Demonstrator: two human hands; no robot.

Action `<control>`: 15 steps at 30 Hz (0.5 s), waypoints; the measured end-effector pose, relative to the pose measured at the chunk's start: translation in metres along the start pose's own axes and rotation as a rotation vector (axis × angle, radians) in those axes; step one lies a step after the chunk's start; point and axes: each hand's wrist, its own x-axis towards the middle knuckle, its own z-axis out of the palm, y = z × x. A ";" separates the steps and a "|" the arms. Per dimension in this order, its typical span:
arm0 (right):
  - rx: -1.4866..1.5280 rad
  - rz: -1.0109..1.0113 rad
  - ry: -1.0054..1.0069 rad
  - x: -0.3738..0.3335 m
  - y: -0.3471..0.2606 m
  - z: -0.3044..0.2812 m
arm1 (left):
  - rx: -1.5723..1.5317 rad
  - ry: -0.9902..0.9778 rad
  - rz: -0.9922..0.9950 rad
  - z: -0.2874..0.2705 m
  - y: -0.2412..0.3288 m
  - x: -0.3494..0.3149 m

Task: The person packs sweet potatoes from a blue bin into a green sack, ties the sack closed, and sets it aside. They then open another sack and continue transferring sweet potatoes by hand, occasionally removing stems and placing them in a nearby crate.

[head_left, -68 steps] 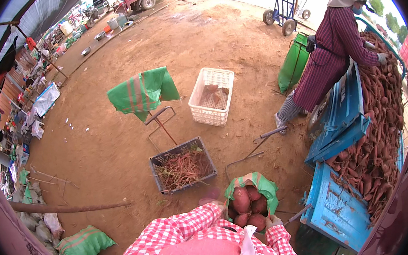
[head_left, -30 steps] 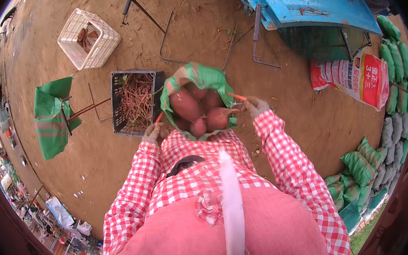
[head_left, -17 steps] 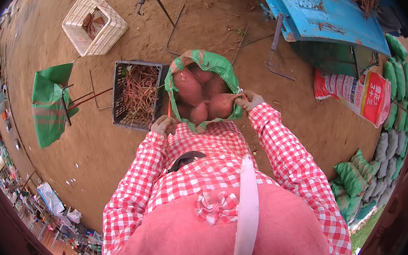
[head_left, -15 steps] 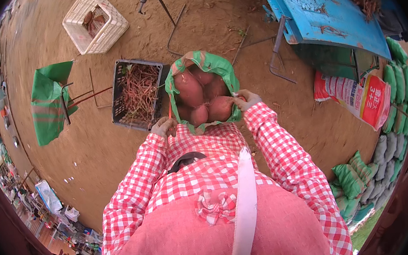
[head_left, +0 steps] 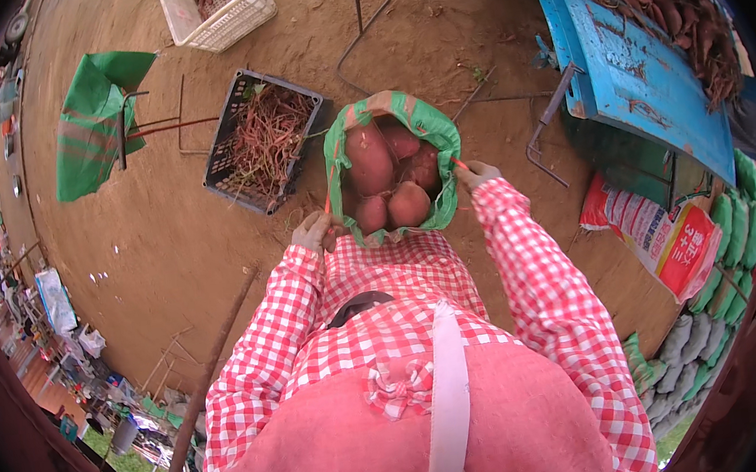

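A green woven bag (head_left: 429,114) stands with its mouth wide in front of me, holding several large reddish sweet potatoes (head_left: 371,159). An orange drawstring runs at the bag's rim. At the bag's near left side, my left hand (head_left: 311,231) is closed on the left part of the drawstring (head_left: 329,189). On the other side, my right hand (head_left: 478,174) pinches the cord's right end just outside the rim. Both hands are apart from the sweet potatoes. The lower part of the bag is hidden from above.
A dark crate (head_left: 236,176) of thin roots sits left of the bag. Farther off are a white crate (head_left: 230,24) and a green bag on a metal frame (head_left: 99,126). A blue chute (head_left: 626,66) with sweet potatoes stands right, above a red-white sack (head_left: 661,241). Filled sacks (head_left: 731,234) are stacked beyond.
My right hand has moved right, off the bag's rim, drawing out the orange cord. The left hand still grips its side. The view has turned and shifted slightly.
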 end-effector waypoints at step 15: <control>0.419 -0.296 -0.220 -0.068 0.048 0.066 | 1.551 -0.109 0.357 -0.001 -0.004 0.041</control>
